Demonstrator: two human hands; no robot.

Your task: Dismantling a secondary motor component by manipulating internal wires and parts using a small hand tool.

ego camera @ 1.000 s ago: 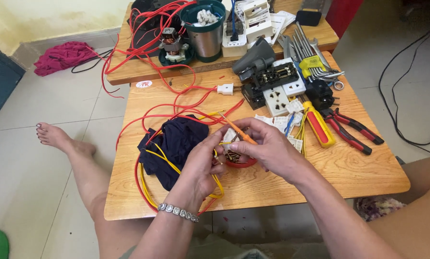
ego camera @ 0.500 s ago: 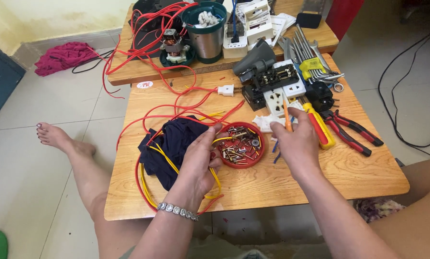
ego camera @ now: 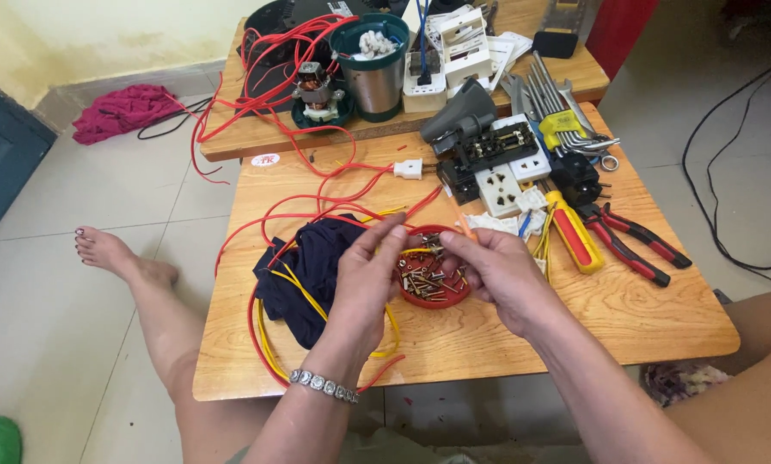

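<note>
Right hand (ego camera: pixel 497 279) has come back from the tool pile to the red dish (ego camera: pixel 434 279); the orange screwdriver (ego camera: pixel 467 228) is now tucked in its fist, tip poking up and away from the person. Left hand (ego camera: pixel 368 275) pinches above the dish's near-left rim, fingertips narrow, on something too small to identify. Dish holds loose screws and sits on the table (ego camera: pixel 575 318) just beside the dark cloth (ego camera: pixel 304 266).

The right hand (ego camera: pixel 497 275), which half a second ago reached out toward the white socket parts (ego camera: pixel 523 222) by the yellow-handled screwdriver (ego camera: pixel 572 234), has come back over the red dish of screws (ego camera: pixel 433 277). Its fingertips now meet those of the left hand (ego camera: pixel 364 279) above the dish, as they did a second ago. The dish, briefly uncovered, is partly hidden again.
</note>
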